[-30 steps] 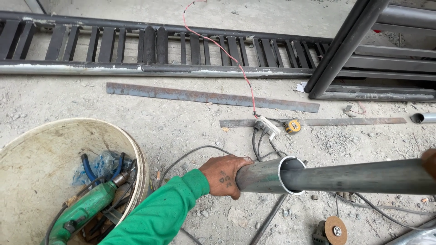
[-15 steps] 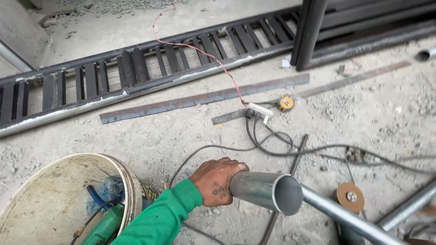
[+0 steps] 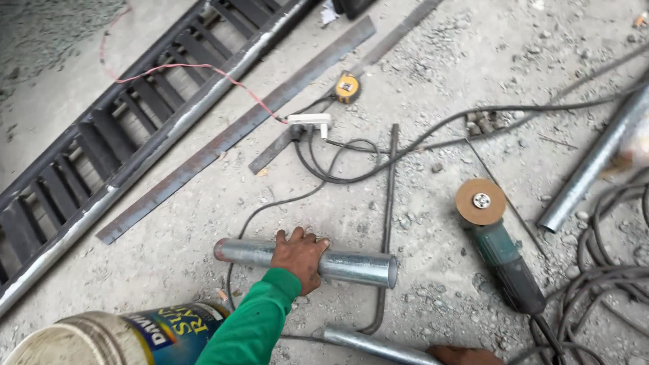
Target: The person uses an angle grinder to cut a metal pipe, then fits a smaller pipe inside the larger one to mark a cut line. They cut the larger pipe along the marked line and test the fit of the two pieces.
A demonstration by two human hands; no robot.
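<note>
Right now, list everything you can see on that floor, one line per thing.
short pipe: 1, grey, lying under left hand
second pipe: 1, grey, bottom edge
long pipe: 1, grey, right
angle grinder: 1, green body, tan disc, right of short pipe
tape measure: 1, yellow, top centre
power strip: 1, white, centre
cables: several, black, centre and right
flat bars: 2, rusty, diagonal
metal grille: 1, dark, left
bucket: 1, cream, bottom left
left hand: green sleeve, gripping short pipe
right hand: bottom edge, by second pipe

Even, soft daylight, faint shadows; right edge slightly blurred.
</note>
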